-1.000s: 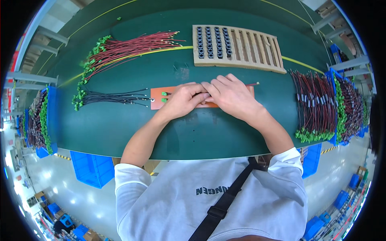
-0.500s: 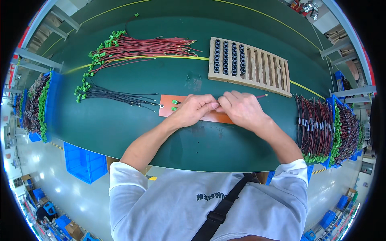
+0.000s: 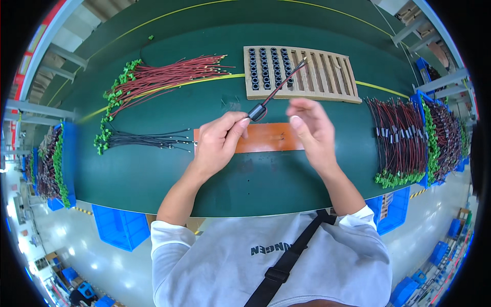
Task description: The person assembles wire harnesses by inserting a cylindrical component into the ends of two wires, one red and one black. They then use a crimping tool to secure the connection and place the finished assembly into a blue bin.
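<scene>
My left hand (image 3: 219,142) pinches a wire cable just below its black cylindrical core (image 3: 257,112). From the core, red and black wires (image 3: 283,86) slant up to the right, their bare tips over the slotted wooden tray. A small loop of wire shows beside the core. The cable's other end is hidden in my left hand. My right hand (image 3: 315,134) is raised to the right of the core, thumb and fingers apart, holding nothing. Beneath both hands lies an orange board (image 3: 268,139) on the green table (image 3: 286,187).
The slotted wooden tray (image 3: 327,96) has several rows of black cores (image 3: 265,69). Red wires (image 3: 174,72) and black wires (image 3: 148,138) with green connectors lie at left. Bundled cables with cores (image 3: 399,135) cover the right side. Blue bins (image 3: 120,225) stand below the table.
My hands have parted. The left has moved left, lifting the cable off the orange board so its core now shows; the right has let go and opened.
</scene>
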`<state>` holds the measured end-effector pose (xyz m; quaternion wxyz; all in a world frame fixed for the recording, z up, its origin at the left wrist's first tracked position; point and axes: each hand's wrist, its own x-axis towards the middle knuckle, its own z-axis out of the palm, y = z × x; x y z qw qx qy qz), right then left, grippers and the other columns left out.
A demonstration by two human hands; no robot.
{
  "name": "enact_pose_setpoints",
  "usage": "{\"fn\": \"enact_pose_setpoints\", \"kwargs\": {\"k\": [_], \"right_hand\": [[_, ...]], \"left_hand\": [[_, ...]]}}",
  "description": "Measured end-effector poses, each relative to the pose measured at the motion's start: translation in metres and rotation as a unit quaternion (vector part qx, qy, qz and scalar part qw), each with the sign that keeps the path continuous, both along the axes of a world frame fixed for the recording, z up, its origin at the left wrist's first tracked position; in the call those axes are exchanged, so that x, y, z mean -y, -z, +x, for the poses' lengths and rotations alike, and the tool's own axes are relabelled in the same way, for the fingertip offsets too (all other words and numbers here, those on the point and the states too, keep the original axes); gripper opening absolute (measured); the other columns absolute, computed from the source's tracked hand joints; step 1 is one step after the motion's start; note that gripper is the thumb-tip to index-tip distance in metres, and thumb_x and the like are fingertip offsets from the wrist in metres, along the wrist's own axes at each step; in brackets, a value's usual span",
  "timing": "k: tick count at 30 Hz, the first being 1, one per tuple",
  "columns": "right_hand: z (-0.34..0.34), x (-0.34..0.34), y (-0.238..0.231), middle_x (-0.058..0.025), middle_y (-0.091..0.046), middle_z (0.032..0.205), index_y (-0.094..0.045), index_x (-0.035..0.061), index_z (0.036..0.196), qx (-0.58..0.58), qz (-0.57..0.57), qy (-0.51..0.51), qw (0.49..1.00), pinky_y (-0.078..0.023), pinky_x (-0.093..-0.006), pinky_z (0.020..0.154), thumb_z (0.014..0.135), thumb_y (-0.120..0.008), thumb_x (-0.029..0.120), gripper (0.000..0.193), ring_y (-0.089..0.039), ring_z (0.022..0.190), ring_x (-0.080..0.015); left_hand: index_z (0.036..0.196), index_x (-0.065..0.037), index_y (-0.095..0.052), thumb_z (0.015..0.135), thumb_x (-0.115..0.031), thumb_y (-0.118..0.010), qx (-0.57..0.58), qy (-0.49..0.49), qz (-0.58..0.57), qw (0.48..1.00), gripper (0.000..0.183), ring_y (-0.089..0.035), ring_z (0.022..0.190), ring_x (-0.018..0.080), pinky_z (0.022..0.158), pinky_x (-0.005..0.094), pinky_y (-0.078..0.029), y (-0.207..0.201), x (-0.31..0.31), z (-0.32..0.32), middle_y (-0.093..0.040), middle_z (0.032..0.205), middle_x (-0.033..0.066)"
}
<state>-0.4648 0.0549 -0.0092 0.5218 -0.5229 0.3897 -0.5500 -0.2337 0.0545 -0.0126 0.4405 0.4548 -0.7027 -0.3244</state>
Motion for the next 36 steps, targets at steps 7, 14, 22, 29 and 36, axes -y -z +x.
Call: {"fn": "enact_pose_setpoints", "kwargs": {"k": [7, 14, 22, 29, 36], "right_hand": [[0.013, -0.013, 0.006, -0.007, -0.069, 0.114, -0.059, -0.0016, 0.136, 0.136, 0.118, -0.12, 0.976, -0.052, -0.0255, 0.075, 0.105, -0.064, 0.014, 0.035, -0.064, 0.092, -0.0098], [0.006, -0.026, 0.035, -0.0087, -0.072, 0.116, -0.06, -0.0026, 0.135, 0.135, 0.119, -0.107, 0.978, -0.055, -0.0294, 0.092, 0.106, -0.063, 0.017, 0.035, -0.067, 0.106, -0.0134], [-0.007, -0.033, 0.048, -0.0074, -0.071, 0.1, -0.061, -0.005, 0.127, 0.111, 0.106, -0.079, 0.985, -0.058, -0.0296, 0.083, 0.106, -0.062, 0.015, 0.03, -0.067, 0.093, -0.0125], [-0.028, -0.036, 0.015, -0.0074, -0.064, 0.086, -0.061, -0.0007, 0.116, -0.094, 0.099, -0.262, 0.955, -0.052, -0.031, 0.061, 0.104, -0.061, 0.02, 0.023, -0.062, 0.066, -0.0134], [-0.026, -0.044, 0.035, -0.0092, -0.071, 0.09, -0.068, -0.003, 0.108, -0.158, 0.015, -0.228, 0.961, -0.053, -0.0366, 0.071, 0.102, -0.062, 0.017, 0.021, -0.067, 0.076, -0.0192]], "left_hand": [[0.118, -0.001, -0.068, 0.109, -0.014, -0.056, -0.111, 0.082, 0.16, 0.977, 0.019, -0.044, 0.056, 0.001, 0.049, 0.0198, -0.032, 0.011, -0.027, -0.027, -0.068, 0.077, 0.0029], [0.104, 0.0, -0.063, 0.11, -0.017, -0.052, -0.24, 0.072, 0.253, 0.934, 0.021, -0.045, 0.049, 0.0048, 0.046, 0.0201, -0.033, 0.042, -0.045, -0.05, -0.068, 0.078, 0.0103], [0.102, 0.001, -0.062, 0.112, -0.024, -0.05, -0.202, 0.121, 0.267, 0.934, 0.029, -0.054, 0.057, 0.0114, 0.059, 0.0267, -0.047, 0.058, -0.053, -0.059, -0.072, 0.08, 0.014], [0.124, 0.004, -0.063, 0.11, -0.027, -0.054, -0.252, 0.07, 0.146, 0.954, 0.035, -0.055, 0.091, 0.0105, 0.08, 0.0263, -0.047, 0.056, -0.038, -0.049, -0.059, 0.113, 0.0064], [0.108, 0.002, -0.064, 0.11, -0.021, -0.055, -0.294, 0.092, 0.226, 0.924, 0.025, -0.056, 0.075, 0.0124, 0.068, 0.0276, -0.044, 0.049, -0.039, -0.048, -0.061, 0.09, 0.0053]]}}
